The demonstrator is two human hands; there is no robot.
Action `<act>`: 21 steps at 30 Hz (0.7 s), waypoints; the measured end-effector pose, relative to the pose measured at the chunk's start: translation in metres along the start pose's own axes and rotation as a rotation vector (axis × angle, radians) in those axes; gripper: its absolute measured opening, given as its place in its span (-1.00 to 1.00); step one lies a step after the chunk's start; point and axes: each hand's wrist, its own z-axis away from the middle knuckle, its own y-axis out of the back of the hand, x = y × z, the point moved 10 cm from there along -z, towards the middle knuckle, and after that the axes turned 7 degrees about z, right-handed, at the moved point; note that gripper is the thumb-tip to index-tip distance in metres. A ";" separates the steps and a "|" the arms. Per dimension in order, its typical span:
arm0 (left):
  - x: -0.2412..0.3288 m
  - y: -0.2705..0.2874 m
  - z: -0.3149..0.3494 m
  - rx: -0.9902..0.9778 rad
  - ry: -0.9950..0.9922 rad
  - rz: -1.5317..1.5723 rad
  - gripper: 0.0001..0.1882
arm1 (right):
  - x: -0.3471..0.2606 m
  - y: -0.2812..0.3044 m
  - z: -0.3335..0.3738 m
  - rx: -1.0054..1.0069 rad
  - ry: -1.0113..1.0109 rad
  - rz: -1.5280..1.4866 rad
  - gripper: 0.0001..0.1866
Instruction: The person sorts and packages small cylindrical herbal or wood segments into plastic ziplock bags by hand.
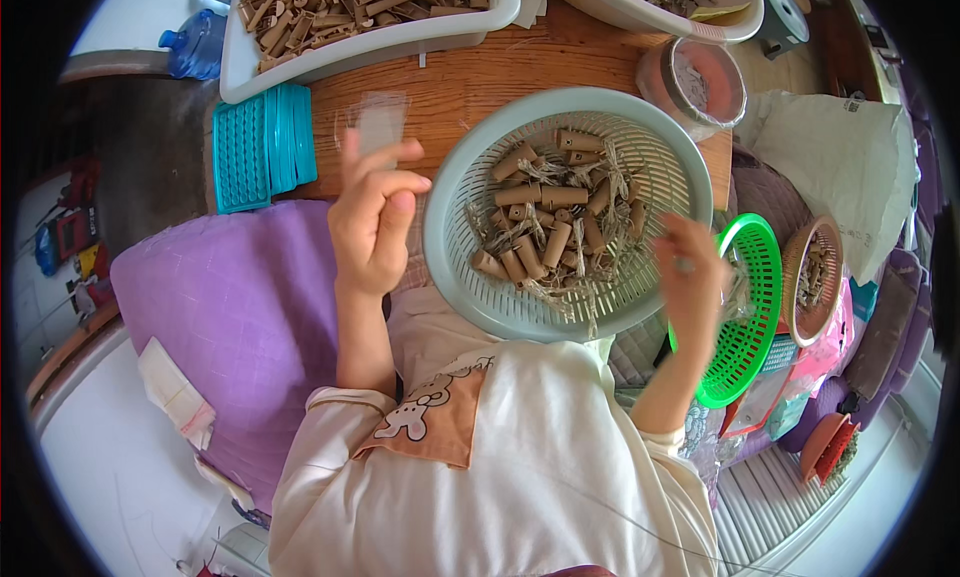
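Observation:
A grey-green plastic basket [462, 267] rests close in front of me, its near rim against my shirt. Inside lie several brown cardboard-like tubes [555, 245] tangled with pale, clear strands [588, 295]. My left hand [375, 212] is raised just left of the rim, fingers loosely apart. Beyond its fingertips shows a small translucent plastic sheet or bag [381, 122]; whether a finger touches it I cannot make out. My right hand [692, 272] hovers at the basket's right rim, smeared by motion, so its fingers and anything in them are unclear.
A white tub [400, 45] of brown pieces stands far left on the wooden table [440, 97], near stacked teal trays [262, 147]. A second tub [690, 27] and a clear round container [690, 87] are far right. Right of me sit a green basket [765, 277] and a tan basket [835, 267].

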 end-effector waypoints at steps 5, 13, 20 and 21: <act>-0.001 -0.018 0.023 0.109 0.247 0.840 -0.80 | -0.062 -0.086 -0.021 -0.196 0.372 0.383 -0.66; -0.004 -0.085 0.054 -0.093 0.743 1.167 -0.63 | -0.028 -0.052 -0.024 -0.205 -0.101 -0.925 -0.71; 0.025 -0.121 0.047 -0.367 0.755 1.021 -0.60 | -0.047 -0.052 -0.017 -0.230 -0.152 -1.633 -0.61; 0.025 -0.118 0.040 -0.366 0.704 0.892 -0.63 | -0.045 -0.054 -0.017 -0.195 -0.113 -1.447 -0.58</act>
